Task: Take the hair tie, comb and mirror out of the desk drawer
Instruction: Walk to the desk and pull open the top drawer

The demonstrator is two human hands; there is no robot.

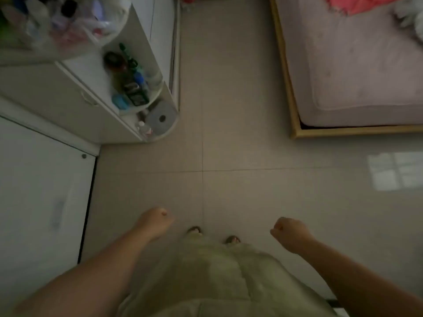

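I stand on a tiled floor and look straight down. My left hand (154,223) hangs low at the centre left with its fingers curled into a loose fist, nothing in it. My right hand (289,233) is at the lower right, also clenched and holding nothing. The white desk (57,88) stands at the upper left; a drawer front with a curved handle (88,99) faces me and looks closed. No hair tie, comb or mirror shows in the view. Both hands are well away from the desk.
Rounded side shelves (135,88) on the desk hold bottles and small items. A plastic bag of things (68,21) sits on the desk top. A white door or cabinet panel (41,191) fills the left. A bed (357,65) with a wooden frame stands at the upper right.
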